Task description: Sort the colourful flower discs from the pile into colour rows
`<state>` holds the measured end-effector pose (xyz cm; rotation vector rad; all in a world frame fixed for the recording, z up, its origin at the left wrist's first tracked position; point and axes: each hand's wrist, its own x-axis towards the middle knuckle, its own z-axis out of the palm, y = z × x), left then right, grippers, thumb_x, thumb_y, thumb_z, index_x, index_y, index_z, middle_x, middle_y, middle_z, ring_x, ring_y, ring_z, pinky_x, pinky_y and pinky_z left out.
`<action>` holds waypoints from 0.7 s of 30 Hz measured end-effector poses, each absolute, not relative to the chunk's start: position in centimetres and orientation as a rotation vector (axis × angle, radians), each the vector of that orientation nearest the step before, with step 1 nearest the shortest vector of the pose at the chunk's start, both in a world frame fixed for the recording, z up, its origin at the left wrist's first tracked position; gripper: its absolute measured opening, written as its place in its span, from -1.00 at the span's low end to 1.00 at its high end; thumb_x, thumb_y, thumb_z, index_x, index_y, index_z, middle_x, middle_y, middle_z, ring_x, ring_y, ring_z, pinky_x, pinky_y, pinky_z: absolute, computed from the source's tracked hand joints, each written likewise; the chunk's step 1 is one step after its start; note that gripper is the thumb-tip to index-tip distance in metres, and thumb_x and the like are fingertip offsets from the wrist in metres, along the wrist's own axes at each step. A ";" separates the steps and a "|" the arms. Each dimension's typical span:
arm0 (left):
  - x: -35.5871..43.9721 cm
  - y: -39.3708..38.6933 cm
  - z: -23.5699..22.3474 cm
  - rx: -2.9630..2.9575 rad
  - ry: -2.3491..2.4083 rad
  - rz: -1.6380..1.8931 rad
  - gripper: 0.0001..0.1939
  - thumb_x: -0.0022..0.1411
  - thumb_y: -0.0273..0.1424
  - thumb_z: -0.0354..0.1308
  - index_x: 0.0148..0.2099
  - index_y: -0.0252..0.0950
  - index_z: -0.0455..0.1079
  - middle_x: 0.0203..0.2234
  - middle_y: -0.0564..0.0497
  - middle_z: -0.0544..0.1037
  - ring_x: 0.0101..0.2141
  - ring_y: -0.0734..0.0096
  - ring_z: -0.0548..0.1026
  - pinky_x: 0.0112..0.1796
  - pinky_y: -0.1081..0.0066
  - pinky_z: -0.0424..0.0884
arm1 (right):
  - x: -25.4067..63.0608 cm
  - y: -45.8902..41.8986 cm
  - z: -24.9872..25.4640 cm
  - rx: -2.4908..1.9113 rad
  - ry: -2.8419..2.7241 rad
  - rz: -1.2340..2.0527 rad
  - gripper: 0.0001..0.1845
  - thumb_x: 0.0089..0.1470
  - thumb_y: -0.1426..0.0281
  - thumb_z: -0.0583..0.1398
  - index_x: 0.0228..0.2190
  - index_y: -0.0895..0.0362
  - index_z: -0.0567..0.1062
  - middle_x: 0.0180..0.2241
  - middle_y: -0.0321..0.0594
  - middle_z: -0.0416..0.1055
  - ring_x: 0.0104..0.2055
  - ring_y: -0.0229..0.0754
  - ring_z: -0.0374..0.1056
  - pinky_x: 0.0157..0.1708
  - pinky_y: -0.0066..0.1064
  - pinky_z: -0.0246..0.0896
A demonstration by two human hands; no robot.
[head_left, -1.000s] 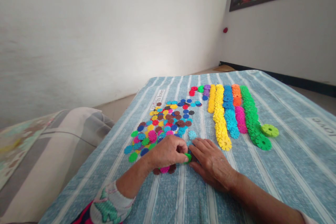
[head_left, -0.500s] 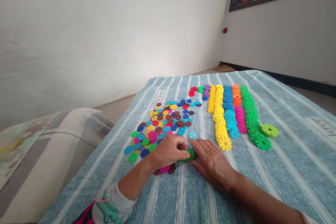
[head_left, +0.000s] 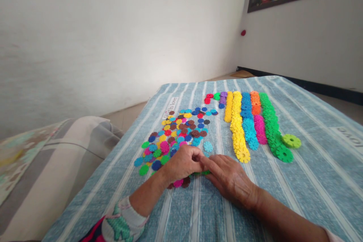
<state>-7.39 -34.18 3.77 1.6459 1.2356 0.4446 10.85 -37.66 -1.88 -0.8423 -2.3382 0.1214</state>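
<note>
And here we are, both hands drawn in tight at the near edge of the colour spread on the striped blue cloth (head_left: 317, 185)! The left hand (head_left: 183, 164) is curled downward, knuckles up, right over a green disc (head_left: 202, 173), and only a thin sliver of that disc peeks out under the fingers. Is it pinched or just pressed? From up here I can't tell. The right hand (head_left: 231, 179) comes in from the other side, open and nearly flat, reaching across until it meets the left hand, seemingly to steady that disc from the far side. Beyond them sits the loose heap of mixed discs (head_left: 172, 140), with a lone light blue disc (head_left: 208, 146) just above the hands. Off to the right the long rows stand sorted by colour, yellow (head_left: 237, 128), blue (head_left: 246, 109), pink (head_left: 259, 128) and green (head_left: 270, 124), which looks like a way of keeping each colour apart. And the change from half a second ago: the hands have closed the gap, and the green disc, plainly visible then, is now almost covered. The rows haven't budged.
</note>
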 end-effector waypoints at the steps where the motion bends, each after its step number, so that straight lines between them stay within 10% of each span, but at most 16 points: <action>1: -7.4 -34.2 3.8 1.646 1.235 0.441 -0.88 -0.05 -0.39 0.25 -0.49 -0.35 0.43 -0.61 0.12 0.43 -0.54 0.57 0.32 -0.50 0.53 0.21 | 10.8 -37.6 -1.9 -0.842 -2.342 0.122 -0.63 0.32 0.43 0.01 0.12 0.23 0.24 -0.30 -0.12 0.43 -0.28 -0.07 0.37 -0.32 -0.24 0.33; 21: -7.4 -34.1 3.5 1.483 1.143 0.451 -0.83 -0.10 -0.39 0.30 -0.45 -0.36 0.41 -0.63 0.14 0.41 -0.57 0.61 0.30 -0.55 0.56 0.19 | 10.8 -37.7 -2.7 -0.778 -2.319 0.006 -0.62 0.33 0.50 -0.03 0.14 0.32 0.19 -0.36 -0.15 0.45 -0.36 -0.10 0.36 -0.42 -0.29 0.25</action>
